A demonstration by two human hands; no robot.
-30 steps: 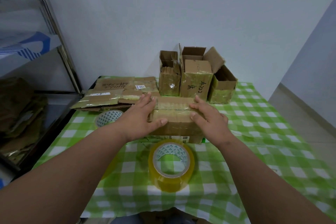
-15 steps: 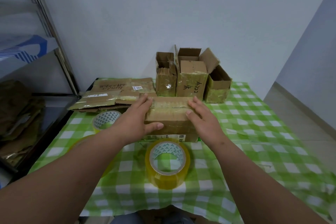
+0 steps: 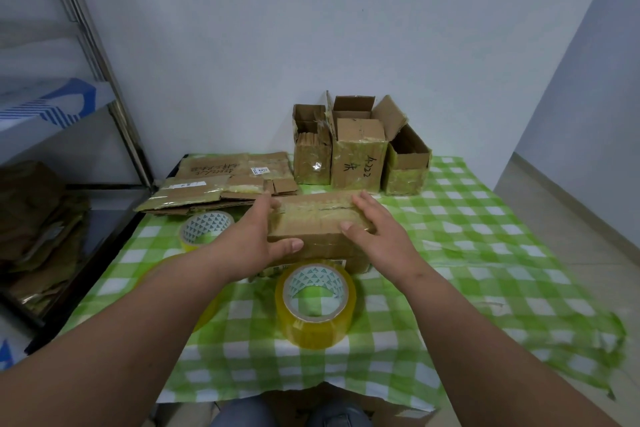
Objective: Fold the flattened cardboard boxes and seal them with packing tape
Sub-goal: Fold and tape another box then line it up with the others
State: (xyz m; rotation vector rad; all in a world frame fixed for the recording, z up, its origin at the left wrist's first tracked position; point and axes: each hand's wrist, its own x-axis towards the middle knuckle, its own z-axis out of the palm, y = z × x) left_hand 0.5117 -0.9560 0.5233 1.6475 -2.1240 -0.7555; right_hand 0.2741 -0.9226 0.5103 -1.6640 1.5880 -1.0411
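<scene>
At centre frame your left hand [image 3: 258, 242] and right hand [image 3: 375, 234] lie flat with straight, spread fingers on the ends of a closed brown cardboard box [image 3: 317, 230], tape running along its top seam, on the green-and-white checked tablecloth [image 3: 485, 253]. Just below it stands a yellow-tinted roll of clear packing tape [image 3: 316, 302]; a second tape roll [image 3: 204, 230] sits left of your left hand. Flattened brown cardboard boxes [image 3: 221, 184] are stacked at centre left. Three open-topped taped cardboard boxes [image 3: 360, 149] stand against the wall above. A metal shelf rack [image 3: 104, 80] occupies the left edge.
</scene>
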